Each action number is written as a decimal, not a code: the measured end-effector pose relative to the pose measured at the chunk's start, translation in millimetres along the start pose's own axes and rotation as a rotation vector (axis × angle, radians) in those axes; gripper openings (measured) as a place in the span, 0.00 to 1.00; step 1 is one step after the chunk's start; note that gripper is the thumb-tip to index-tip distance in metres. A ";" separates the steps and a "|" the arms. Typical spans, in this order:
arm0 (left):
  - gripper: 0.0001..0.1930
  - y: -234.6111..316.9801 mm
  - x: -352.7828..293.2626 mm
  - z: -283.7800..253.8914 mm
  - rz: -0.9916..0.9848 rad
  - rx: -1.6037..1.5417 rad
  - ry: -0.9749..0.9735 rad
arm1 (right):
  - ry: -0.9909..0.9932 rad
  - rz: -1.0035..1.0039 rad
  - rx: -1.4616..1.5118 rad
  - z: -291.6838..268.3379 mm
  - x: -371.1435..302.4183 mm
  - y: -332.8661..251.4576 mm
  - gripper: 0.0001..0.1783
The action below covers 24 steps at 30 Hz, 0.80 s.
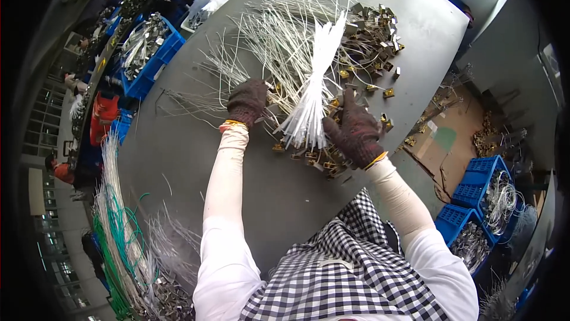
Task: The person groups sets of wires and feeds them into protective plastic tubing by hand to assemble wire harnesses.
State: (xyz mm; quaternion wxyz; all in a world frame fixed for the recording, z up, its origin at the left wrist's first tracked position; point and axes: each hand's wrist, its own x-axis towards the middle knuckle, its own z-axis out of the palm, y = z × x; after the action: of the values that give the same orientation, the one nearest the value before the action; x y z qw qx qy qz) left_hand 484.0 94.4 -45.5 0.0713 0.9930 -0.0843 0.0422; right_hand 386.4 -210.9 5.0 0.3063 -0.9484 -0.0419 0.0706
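On the grey table (267, 202) lies a large heap of thin pale wires (276, 36) with brass-coloured and dark metal end pieces (380, 33). A bundle of white sleeves or tubes (317, 77), narrow in the middle and fanned at both ends, rests on top. My left hand (246, 102), in a dark knitted glove, is at the heap's left side with its fingers curled in among the wires; what they hold is hidden. My right hand (356, 134), gloved alike, is right of the bundle, index finger stretched out and thumb apart, over more brass-coloured end pieces (314, 157).
Blue crates (151, 59) of wire parts stand beyond the table's left edge, and more blue crates (466, 220) are at the lower right. Long wires with green strands (122, 220) lie at the lower left. Cardboard (448, 137) with loose parts is at the right.
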 end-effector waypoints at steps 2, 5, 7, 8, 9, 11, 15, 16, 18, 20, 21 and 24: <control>0.20 -2.3 -26.4 -13.2 -0.075 -0.113 0.064 | -0.032 -0.022 -0.018 13.1 -13.8 -3.5 0.51; 0.18 -18.1 -76.6 -38.0 -0.204 -0.253 0.399 | 0.118 -0.035 0.239 13.7 -29.2 -17.8 0.43; 0.12 -20.5 -107.4 -63.4 -0.080 -0.315 0.692 | 0.438 -0.352 0.096 4.5 -26.0 -21.8 0.37; 0.11 -29.6 -132.8 -70.4 -0.196 -0.782 0.670 | 0.482 -0.462 0.078 -1.8 -20.5 -30.7 0.35; 0.09 -16.5 -148.8 -83.6 -0.285 -1.269 0.594 | 0.390 -0.399 0.051 -10.7 -11.1 -35.6 0.37; 0.09 5.1 -198.9 -95.9 -0.448 -1.553 0.656 | 0.059 -0.163 -0.099 -32.8 0.7 -79.2 0.44; 0.09 30.6 -275.1 -77.1 -0.428 -1.869 0.558 | -0.106 -0.187 -0.230 12.7 86.3 -53.6 0.45; 0.09 36.1 -296.7 -71.6 -0.423 -1.936 0.527 | -0.101 -0.213 -0.213 28.2 101.7 -40.5 0.42; 0.09 43.5 -342.7 -60.3 -0.519 -1.932 0.598 | -0.085 -0.219 0.209 13.6 84.0 -48.6 0.32; 0.10 34.7 -376.7 -44.6 -0.613 -2.019 0.614 | 0.100 -0.407 0.520 3.6 93.1 -18.5 0.28; 0.11 30.3 -395.6 -36.7 -0.627 -2.098 0.633 | 0.047 -0.266 0.529 -22.6 87.8 -22.0 0.27; 0.10 47.1 -395.8 -40.1 -0.721 -2.164 0.631 | 0.150 -0.455 0.528 -61.1 108.3 6.2 0.28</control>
State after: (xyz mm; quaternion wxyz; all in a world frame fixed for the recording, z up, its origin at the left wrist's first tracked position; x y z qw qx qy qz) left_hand 84.2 118.3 -37.6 0.9004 0.3280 0.2300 0.1698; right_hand 503.2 -237.8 38.7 0.5508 -0.8055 -0.2100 -0.0608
